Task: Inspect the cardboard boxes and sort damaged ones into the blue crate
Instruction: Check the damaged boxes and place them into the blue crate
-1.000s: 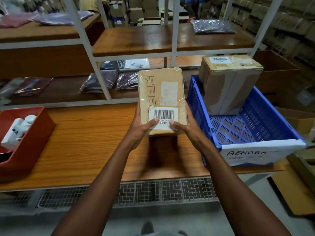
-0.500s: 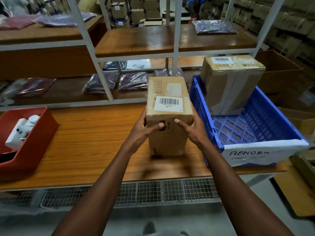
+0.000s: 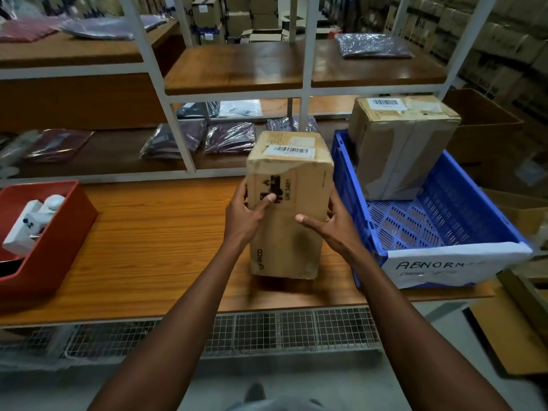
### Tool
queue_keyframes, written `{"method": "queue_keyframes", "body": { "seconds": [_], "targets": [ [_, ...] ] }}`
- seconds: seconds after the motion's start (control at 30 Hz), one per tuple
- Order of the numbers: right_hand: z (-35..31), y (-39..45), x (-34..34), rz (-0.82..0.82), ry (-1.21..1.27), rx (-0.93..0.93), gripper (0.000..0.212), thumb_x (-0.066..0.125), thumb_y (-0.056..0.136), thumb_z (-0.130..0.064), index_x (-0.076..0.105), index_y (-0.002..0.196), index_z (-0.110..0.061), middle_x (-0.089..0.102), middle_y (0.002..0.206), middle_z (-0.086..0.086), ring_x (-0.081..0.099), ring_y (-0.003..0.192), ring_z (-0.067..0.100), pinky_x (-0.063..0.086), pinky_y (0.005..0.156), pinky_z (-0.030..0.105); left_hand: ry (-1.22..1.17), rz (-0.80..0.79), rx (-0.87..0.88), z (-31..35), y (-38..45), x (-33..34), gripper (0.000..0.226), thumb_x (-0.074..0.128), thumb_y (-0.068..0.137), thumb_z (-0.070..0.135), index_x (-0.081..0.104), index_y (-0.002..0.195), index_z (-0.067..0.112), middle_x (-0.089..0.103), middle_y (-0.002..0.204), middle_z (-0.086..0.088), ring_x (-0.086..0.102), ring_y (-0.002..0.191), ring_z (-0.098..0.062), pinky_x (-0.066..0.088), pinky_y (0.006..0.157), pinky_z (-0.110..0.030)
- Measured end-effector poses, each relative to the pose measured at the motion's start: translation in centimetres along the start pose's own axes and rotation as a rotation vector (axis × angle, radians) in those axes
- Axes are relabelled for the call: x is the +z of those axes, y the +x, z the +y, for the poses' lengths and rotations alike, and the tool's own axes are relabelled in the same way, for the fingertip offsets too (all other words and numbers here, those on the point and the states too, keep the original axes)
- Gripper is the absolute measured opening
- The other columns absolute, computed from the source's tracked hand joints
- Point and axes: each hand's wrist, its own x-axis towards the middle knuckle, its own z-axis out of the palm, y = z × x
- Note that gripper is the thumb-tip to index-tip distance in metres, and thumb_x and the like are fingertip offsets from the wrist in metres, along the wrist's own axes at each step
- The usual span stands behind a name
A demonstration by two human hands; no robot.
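- Cardboard is what both hands are busy with: a tall brown box (image 3: pixel 289 209) stands upright on the wooden table (image 3: pixel 154 232), just left of the blue crate (image 3: pixel 462 203).
- The left hand (image 3: pixel 247 215) grips the box's left edge, thumb pressed on the front face by the black printed symbols.
- The right hand (image 3: pixel 333 229) holds the right side, thumb stretched across the front and fingers wrapped behind, out of sight.
- Held from both sides like this, the box can probably be turned to bring each face into view; this looks like the inspection step.
- A barcode label (image 3: pixel 289 150) sits on the top face, and the upper front edge looks crumpled, with torn tape there.
- Whether that counts as damage is a judgement not yet settled from here.
- One second box (image 3: pixel 400 146) already stands in the far end of the crate, its tape wrinkled; it was likely judged faulty.
- A white paper sign (image 3: pixel 450 265) on the crate's near wall reads "ABNORM", which fits its job as the reject bin.
- A red bin (image 3: pixel 59 232) holding white items sits at the table's left end.
- Counts: two boxes close by, one crate, one red bin, and several plastic-wrapped garment packs (image 3: pixel 229 137) on the shelf behind.
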Motion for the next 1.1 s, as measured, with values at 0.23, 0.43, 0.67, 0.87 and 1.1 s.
{"method": "queue_keyframes", "body": {
  "seconds": [0.23,0.43,0.67,0.87,1.1],
  "targets": [
    [-1.0,0.6,0.7,0.106,0.036,0.029,0.117,0.084,0.067,-0.064,0.024,0.163,-0.036,0.052,0.149,-0.003,0.058,0.127,0.014,0.055,0.101,0.046,0.081,0.088,-0.076,1.2,0.6,0.7,0.061,0.081,0.085,0.058,0.069,0.132,0.022,0.075,0.119,0.007,0.071,0.105,-0.007,0.064,0.088,-0.042],
    [-1.2,1.9,0.2,0.25,0.028,0.066,0.085,0.079,0.086,-0.054,0.035,0.158,-0.038,0.062,0.135,-0.007,0.065,0.115,0.014,0.056,0.099,0.058,-0.051,-0.181,-0.079,-1.0,-0.6,-0.1,0.097,0.09,0.075,0.047,0.045,0.159,0.033,0.065,0.145,0.009,0.062,0.129,-0.009,0.061,0.099,-0.042],
    [-2.4,3.3,0.6,0.321,0.04,0.087,0.066,0.074,0.094,-0.043,0.045,0.151,-0.028,0.06,0.124,-0.011,0.063,0.113,0.015,0.056,0.1,0.049,-0.109,-0.457,-0.154,-3.6,-3.1,1.1,0.144,0.098,0.069,0.037,-0.01,0.163,0.051,0.034,0.169,0.005,0.046,0.147,-0.014,0.048,0.115,-0.052],
    [-2.0,2.7,-0.4,0.062,0.053,0.136,0.075,0.076,0.095,-0.037,0.033,0.155,-0.027,0.059,0.132,-0.009,0.063,0.112,0.008,0.055,0.104,0.048,-0.155,-0.274,-0.112,-3.5,-2.8,1.8,0.105,0.085,0.087,0.034,0.014,0.164,0.044,0.055,0.152,0.006,0.06,0.132,-0.01,0.053,0.109,-0.049],
    [3.2,-1.6,-1.4,-0.206,0.121,0.142,0.117,0.094,0.079,-0.028,0.013,0.16,-0.05,0.053,0.149,-0.015,0.058,0.128,-0.001,0.054,0.103,0.034,-0.148,-0.265,-0.075,-3.0,-1.6,2.4,0.078,0.074,0.099,0.023,0.029,0.16,0.038,0.066,0.138,0.011,0.066,0.124,-0.009,0.057,0.102,-0.04]
  ]
}}
